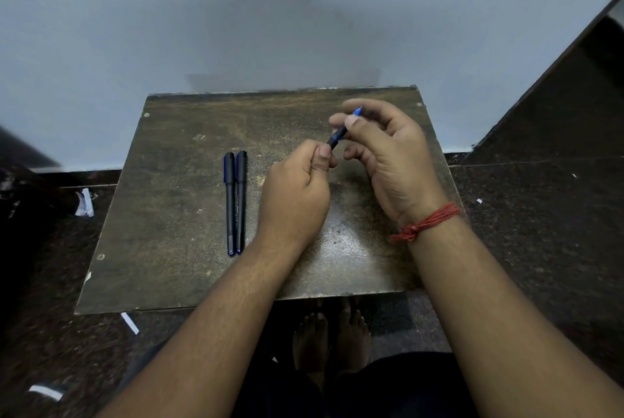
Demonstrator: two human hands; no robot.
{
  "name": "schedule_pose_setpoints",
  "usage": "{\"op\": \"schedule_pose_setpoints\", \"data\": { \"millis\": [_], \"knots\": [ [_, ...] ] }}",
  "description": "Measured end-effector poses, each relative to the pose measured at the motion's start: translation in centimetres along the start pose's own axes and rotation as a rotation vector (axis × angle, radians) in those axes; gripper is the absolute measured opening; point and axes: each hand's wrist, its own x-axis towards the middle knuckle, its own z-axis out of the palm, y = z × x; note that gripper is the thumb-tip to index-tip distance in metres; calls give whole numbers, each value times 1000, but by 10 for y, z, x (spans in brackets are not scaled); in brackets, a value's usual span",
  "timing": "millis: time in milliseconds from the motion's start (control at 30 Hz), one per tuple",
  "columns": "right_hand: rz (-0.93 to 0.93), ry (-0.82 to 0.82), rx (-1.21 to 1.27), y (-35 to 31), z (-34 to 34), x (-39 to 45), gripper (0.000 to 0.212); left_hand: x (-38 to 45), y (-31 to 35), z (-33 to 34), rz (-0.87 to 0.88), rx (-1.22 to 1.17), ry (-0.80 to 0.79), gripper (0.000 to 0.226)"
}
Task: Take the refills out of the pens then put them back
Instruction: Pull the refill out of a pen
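A dark pen with a blue tip [338,137] is held slanted above the small worn table [175,201]. My left hand [297,194] grips its lower end in curled fingers, thumb on top. My right hand [388,154] pinches the upper, blue end between thumb and fingertips; a red thread is tied round that wrist. Most of the pen's barrel is hidden inside the two hands. Two more capped black pens [235,201] lie side by side on the table, left of my left hand, caps pointing away from me.
The table stands against a pale wall, on a dark speckled floor [540,232]. Scraps of white paper [84,203] lie on the floor to the left. Bare feet [332,336] show under the table's near edge.
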Motion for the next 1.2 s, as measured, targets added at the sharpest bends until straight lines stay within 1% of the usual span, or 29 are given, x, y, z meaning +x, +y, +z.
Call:
{"op": "schedule_pose_setpoints", "data": {
  "millis": [133, 233, 367, 433, 533, 633, 767, 833, 1000, 1067, 1200],
  "knots": [
    [-13, 40, -75, 2, 0, 1, 10, 0, 1, 0, 4, 3, 4, 30],
    [-2, 21, -47, 2, -2, 1, 6, 0, 2, 0, 4, 6, 5, 30],
    [25, -3, 28, -2, -3, 1, 18, 0, 2, 0, 3, 8, -3, 30],
    [15, 8, 30, -2, -2, 1, 16, 0, 1, 0, 4, 5, 0, 30],
    [-7, 28, -42, 0, -1, 1, 14, 0, 2, 0, 2, 13, -5, 30],
    [-9, 20, -54, 0, -1, 0, 12, 0, 2, 0, 4, 21, 0, 29],
    [21, 1, 29, -2, -3, -1, 22, 0, 0, 0, 2, 21, 2, 30],
    [26, 14, 51, -2, -1, 0, 21, -1, 1, -1, 5, 24, 0, 29],
    [1, 24, -80, 0, 0, 0, 11, 0, 1, 1, 15, 17, 13, 31],
    [-7, 29, -63, -1, -1, 0, 10, 0, 0, 1, 15, 20, 11, 31],
    [-8, 68, 52, -4, -3, 2, 20, 0, 0, 1, 16, 37, 8, 29]
  ]
}}
